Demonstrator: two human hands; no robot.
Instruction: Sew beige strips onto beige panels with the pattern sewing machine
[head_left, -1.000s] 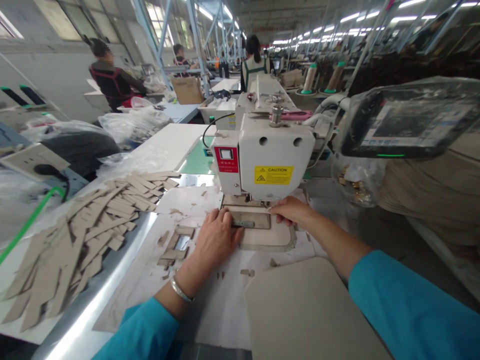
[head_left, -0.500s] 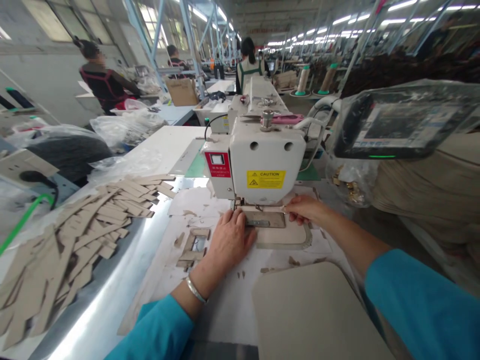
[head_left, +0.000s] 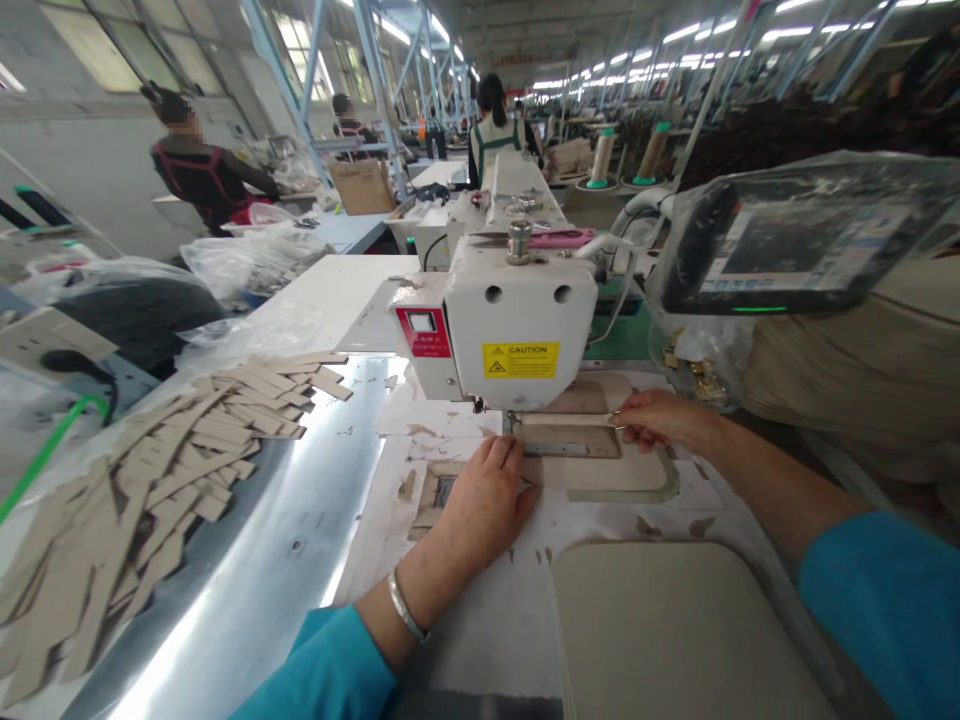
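My left hand lies palm down with its fingers stretched out on the left end of a flat beige panel. A slotted frame with a metal bar sits on this panel. Along the frame's far side runs a narrow beige strip. My right hand pinches at the strip's right end; the fingertips partly hide what is held. Both hands are just in front of the white sewing machine head. A small rectangular beige frame is left of my left hand.
Loose beige strips are heaped on the left of the metal tabletop. A stack of beige panels lies in front at the right. A plastic-wrapped control screen juts out at the right. Co-workers sit farther back.
The white sheet with the panel and frames has slid right under the machine head, and both my hands have moved right with it. More bare metal shows at left. The front stack also sits farther right.
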